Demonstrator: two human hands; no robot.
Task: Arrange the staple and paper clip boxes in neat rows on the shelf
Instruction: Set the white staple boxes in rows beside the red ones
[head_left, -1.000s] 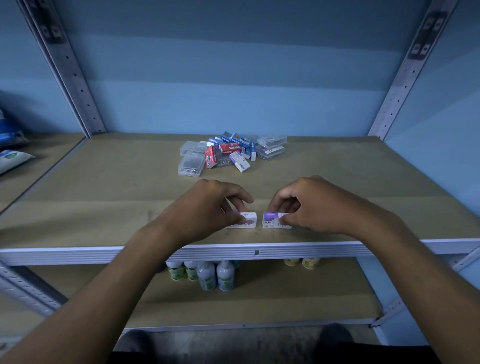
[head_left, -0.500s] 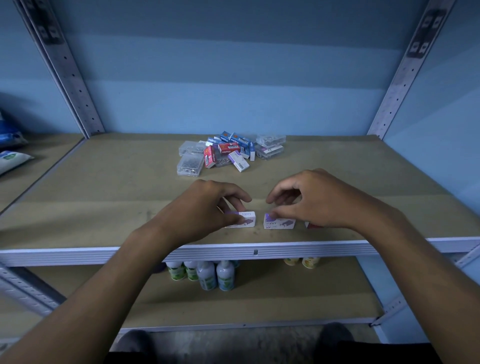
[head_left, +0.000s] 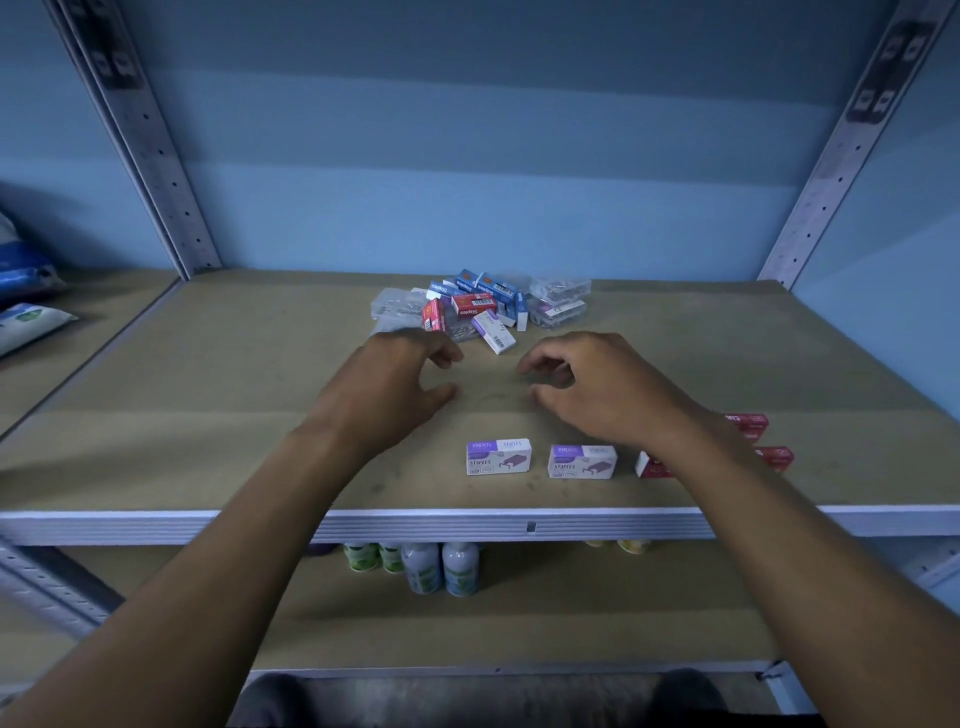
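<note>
Two white-and-purple staple boxes, one (head_left: 497, 457) on the left and one (head_left: 582, 461) on the right, lie side by side near the front edge of the brown shelf (head_left: 208, 426). Red boxes (head_left: 753, 423) lie to their right, partly hidden by my right forearm. A loose pile of blue, red and white staple boxes (head_left: 480, 306) and clear paper clip boxes (head_left: 558, 299) sits at the back middle. My left hand (head_left: 400, 384) and my right hand (head_left: 592, 389) hover between the row and the pile, fingers loosely curled, holding nothing.
Perforated metal uprights (head_left: 156, 156) stand at both back corners. Small bottles (head_left: 441, 566) stand on the lower shelf. Packets (head_left: 26, 317) lie on the neighbouring shelf at the left. The shelf's front edge has a pale metal lip (head_left: 467, 522).
Both hands let go of the two purple staple boxes at the front and moved back toward the pile. The boxes now lie uncovered in a row.
</note>
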